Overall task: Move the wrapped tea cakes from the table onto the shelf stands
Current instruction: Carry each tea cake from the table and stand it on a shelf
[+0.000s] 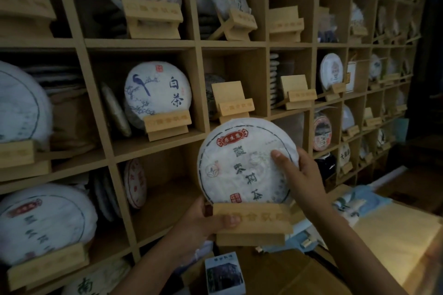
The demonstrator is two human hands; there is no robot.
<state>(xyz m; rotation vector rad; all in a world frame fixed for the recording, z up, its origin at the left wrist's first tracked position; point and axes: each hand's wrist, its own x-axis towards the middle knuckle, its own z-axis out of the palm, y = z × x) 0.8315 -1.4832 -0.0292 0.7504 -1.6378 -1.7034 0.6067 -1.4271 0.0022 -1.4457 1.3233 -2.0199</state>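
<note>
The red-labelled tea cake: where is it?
Head view, lower centre: the tea cake sits on a wooden stand held off the shelf, left hand gripping the stand, right hand steadying it.

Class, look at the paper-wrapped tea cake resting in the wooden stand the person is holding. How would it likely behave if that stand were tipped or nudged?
The tea cake is a round disc on edge, so it could roll or topple off the stand. Probably stiff, since it keeps its shape under the right hand. Its paper wrap looks smooth, perhaps slippery, so the left hand should keep the stand level.
</note>
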